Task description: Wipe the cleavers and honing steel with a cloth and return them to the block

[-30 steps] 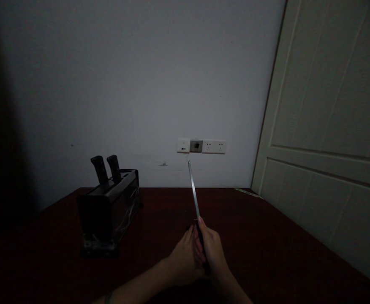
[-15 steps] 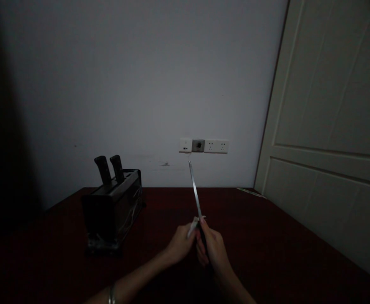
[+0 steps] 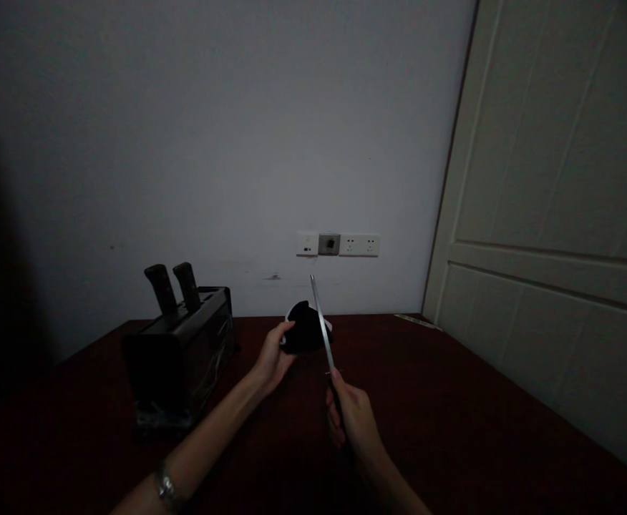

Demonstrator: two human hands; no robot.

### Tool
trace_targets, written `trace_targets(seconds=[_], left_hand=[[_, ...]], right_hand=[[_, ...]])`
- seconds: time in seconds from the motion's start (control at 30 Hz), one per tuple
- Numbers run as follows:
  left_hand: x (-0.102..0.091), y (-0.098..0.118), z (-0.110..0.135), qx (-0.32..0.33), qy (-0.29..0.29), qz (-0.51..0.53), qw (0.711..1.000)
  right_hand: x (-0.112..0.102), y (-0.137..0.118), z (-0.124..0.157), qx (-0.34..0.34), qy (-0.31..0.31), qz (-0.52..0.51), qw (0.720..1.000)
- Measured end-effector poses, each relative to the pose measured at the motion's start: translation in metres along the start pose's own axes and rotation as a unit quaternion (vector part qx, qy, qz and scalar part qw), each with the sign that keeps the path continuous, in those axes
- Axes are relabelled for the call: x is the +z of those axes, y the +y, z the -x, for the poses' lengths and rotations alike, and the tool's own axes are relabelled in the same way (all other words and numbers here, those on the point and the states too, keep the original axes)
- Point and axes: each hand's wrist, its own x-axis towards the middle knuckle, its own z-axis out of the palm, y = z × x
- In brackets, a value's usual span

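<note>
My right hand (image 3: 353, 415) is closed around the dark handle of a sharpening steel (image 3: 321, 318), a thin metal rod that points up and away from me. In my left hand (image 3: 271, 361) is a black and white cloth (image 3: 303, 330), pinched with the thumb on top of it. The cloth sits just left of and partly behind the rod; whether they touch I cannot tell. To the left stands a dark knife block (image 3: 179, 350), with two black knife handles (image 3: 160, 288) sticking up from its top.
Everything rests over a dark red table (image 3: 442, 400) that meets a pale wall (image 3: 270, 143). Wall sockets (image 3: 360, 245) are set above the far edge. A pale panelled door (image 3: 550, 186) borders the right side. A thin strip (image 3: 416, 322) lies at the far right corner.
My left hand has moved from the base of the rod up and left, and the cloth now shows spread out. My right hand still holds the steel. The view has shifted slightly.
</note>
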Motion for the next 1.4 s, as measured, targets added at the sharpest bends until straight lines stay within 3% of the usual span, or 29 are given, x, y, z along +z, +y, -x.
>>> trace_targets(seconds=[0.17, 0.33, 0.47, 0.53, 0.63, 0.77, 0.9, 1.17, 1.4], left_hand=[[0.000, -0.005, 0.016, -0.029, -0.030, -0.034, 0.999], [0.000, 0.000, 0.016, -0.102, -0.134, 0.011, 0.986], [-0.004, -0.002, 0.009, -0.156, -0.100, -0.013, 0.983], [-0.004, -0.006, 0.007, -0.162, -0.125, -0.020, 0.979], [-0.004, -0.014, 0.009, -0.143, -0.214, -0.037, 0.966], [-0.004, -0.019, 0.014, -0.128, -0.264, -0.150, 0.944], [-0.006, -0.020, 0.017, -0.111, -0.272, -0.192, 0.936], [-0.001, -0.015, 0.021, -0.077, -0.217, -0.283, 0.931], [-0.010, -0.007, 0.008, -0.099, -0.257, -0.197, 0.941]], right_hand=[[0.000, -0.004, 0.000, -0.013, 0.014, 0.018, 1.000], [-0.003, -0.004, 0.000, -0.026, 0.022, 0.022, 0.999], [-0.002, -0.002, 0.001, -0.027, 0.011, 0.011, 1.000], [-0.001, -0.001, 0.001, -0.020, 0.013, 0.013, 1.000], [0.000, -0.001, 0.002, -0.027, 0.021, 0.035, 0.999], [0.000, 0.000, 0.003, -0.039, 0.024, 0.065, 0.997], [0.001, -0.002, 0.005, -0.058, 0.027, 0.104, 0.993], [0.002, -0.004, 0.009, -0.063, 0.019, 0.129, 0.989], [0.005, -0.002, 0.012, -0.033, 0.018, 0.091, 0.995]])
